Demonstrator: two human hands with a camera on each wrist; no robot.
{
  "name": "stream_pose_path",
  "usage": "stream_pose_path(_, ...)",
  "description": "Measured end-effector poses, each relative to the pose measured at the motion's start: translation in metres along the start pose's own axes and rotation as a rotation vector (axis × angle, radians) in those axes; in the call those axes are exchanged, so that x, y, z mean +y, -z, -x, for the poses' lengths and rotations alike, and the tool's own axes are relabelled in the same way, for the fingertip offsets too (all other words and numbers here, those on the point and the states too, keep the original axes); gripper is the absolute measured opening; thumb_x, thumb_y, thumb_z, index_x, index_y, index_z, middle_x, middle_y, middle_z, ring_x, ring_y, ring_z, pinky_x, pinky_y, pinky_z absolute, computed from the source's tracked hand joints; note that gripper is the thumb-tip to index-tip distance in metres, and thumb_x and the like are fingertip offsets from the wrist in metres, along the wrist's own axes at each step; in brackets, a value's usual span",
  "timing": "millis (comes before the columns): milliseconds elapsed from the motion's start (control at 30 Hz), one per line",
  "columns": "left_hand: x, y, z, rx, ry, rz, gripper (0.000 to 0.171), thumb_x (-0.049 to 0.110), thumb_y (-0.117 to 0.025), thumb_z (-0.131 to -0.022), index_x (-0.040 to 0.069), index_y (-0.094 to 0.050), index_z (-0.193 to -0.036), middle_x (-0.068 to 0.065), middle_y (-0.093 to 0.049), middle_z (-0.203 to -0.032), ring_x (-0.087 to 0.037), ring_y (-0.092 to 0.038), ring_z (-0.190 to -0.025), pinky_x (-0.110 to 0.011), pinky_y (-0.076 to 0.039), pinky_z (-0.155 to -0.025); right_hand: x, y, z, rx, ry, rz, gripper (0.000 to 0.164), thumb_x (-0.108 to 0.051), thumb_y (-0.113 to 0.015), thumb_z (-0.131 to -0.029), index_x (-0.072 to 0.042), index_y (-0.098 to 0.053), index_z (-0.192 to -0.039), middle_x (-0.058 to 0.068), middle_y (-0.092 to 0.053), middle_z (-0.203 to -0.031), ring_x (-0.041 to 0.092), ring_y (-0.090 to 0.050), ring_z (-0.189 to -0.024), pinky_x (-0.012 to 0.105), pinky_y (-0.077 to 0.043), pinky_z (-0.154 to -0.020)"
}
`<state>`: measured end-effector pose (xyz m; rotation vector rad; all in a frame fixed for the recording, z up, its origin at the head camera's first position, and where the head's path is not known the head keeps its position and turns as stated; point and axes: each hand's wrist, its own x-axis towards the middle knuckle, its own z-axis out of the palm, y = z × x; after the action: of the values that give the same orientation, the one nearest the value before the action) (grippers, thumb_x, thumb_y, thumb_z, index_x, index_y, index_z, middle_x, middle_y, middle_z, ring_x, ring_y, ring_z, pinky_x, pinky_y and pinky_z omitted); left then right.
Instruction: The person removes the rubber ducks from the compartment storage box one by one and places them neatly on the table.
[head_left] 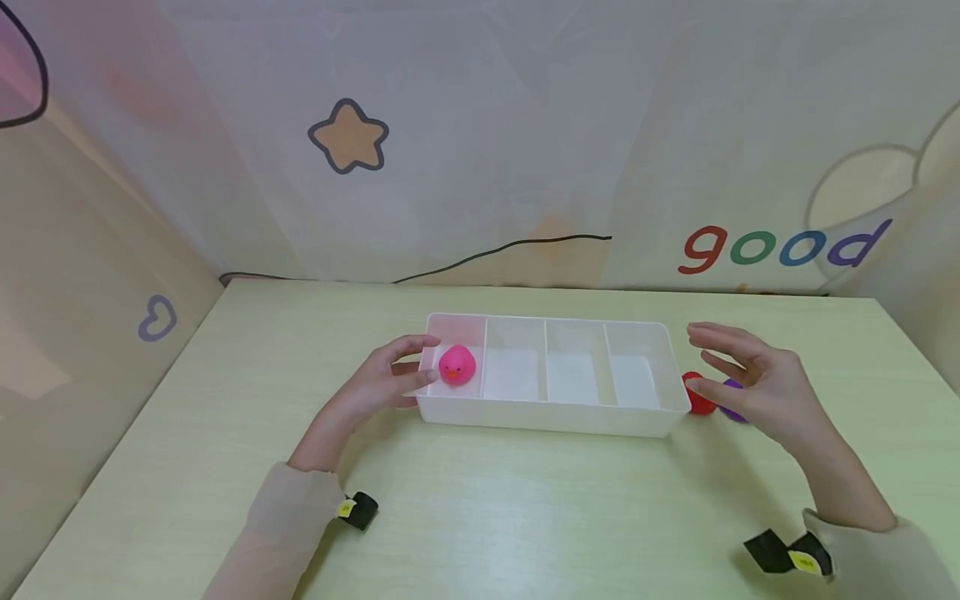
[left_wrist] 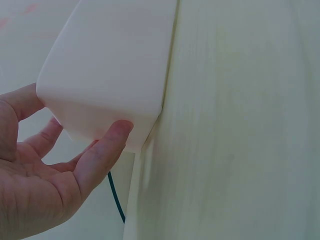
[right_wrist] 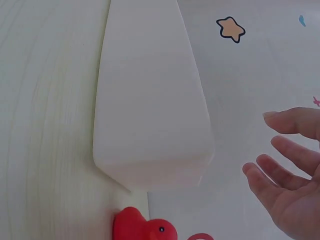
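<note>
A white box (head_left: 547, 417) with several compartments in a row stands on the table. In its leftmost compartment sits a pink rubber duck (head_left: 457, 365). My left hand (head_left: 386, 379) is at the box's left end; in the left wrist view its fingertips touch the end wall, spread apart. Past the right end hovers my right hand (head_left: 757, 383), fingers loosely bent and apart, holding nothing. Below and beside it a red rubber duck (right_wrist: 142, 227) lies close to the box's right end. A purple object (head_left: 733, 402) next to the duck is mostly hidden by the right hand.
The pale wooden table (head_left: 525, 508) ends at a printed curtain (head_left: 480, 150) behind the box, with more curtain at the left side. Black straps with yellow labels hang at both sleeves. The box's other compartments hold nothing visible.
</note>
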<state>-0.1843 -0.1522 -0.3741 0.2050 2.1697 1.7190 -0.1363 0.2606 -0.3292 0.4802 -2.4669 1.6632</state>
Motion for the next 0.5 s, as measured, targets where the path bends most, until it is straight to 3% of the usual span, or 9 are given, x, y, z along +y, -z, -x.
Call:
stream_pose_path(367,0.000,0.001,0.000,-0.007,-0.019,0.006,0.051,0.015,-0.063,-0.085,0.014,-0.043,-0.133,-0.010,-0.035,-0.138,-0.035,-0.040,-0.124,-0.045,-0.051,-0.079,-0.014,-0.041,-0.018,-0.086,0.070,-0.020,0.049,0.008,-0.068,-0.075,0.012,-0.049,-0.121,-0.011,-0.049,-0.120,-0.003,-0.049,-0.108,0.013,-0.043,-0.085)
stream_pose_path(500,-0.001,0.001,-0.001,-0.010,-0.019,0.006,0.051,0.014,-0.063,-0.086,0.013,-0.043,-0.133,-0.012,-0.035,-0.138,-0.036,-0.040,-0.123,-0.045,-0.051,-0.079,-0.018,-0.055,-0.025,-0.122,0.087,-0.027,0.049,0.007,-0.068,-0.075,0.012,-0.050,-0.120,0.005,-0.051,-0.123,-0.001,-0.051,-0.107,0.017,-0.043,-0.087)
